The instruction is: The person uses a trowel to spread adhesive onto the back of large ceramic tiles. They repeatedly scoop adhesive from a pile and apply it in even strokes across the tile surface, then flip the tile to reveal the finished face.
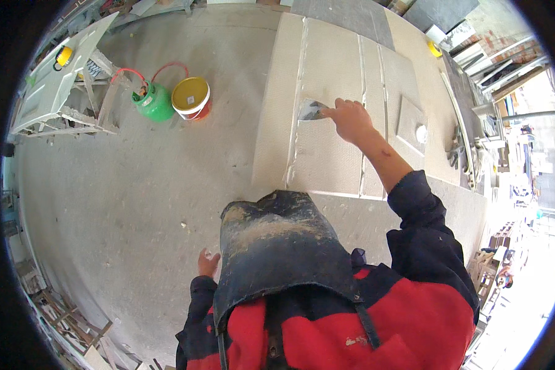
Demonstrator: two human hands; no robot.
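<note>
My right hand [349, 118] is closed around the handle of a putty knife [312, 110]. Its blade rests at or just over a white filled seam on a beige textured panel [333, 157]. White lines of filler run lengthwise down the panel. To the right of my hand, a small square board [408, 120] lies on the panel, with a white lump [421, 134] at its edge. My left hand [208, 263] hangs low beside my dusty dark apron [277, 231], fingers apart and apparently holding nothing.
A green gas cylinder [154, 103] with a red hose stands at left beside a bucket [192, 95] with a yellow lid. Beyond them is a trestle bench [61, 105] bearing a pale panel. Gloves [456, 151] lie at the table's right. Scrap wood [68, 314] fills the lower left.
</note>
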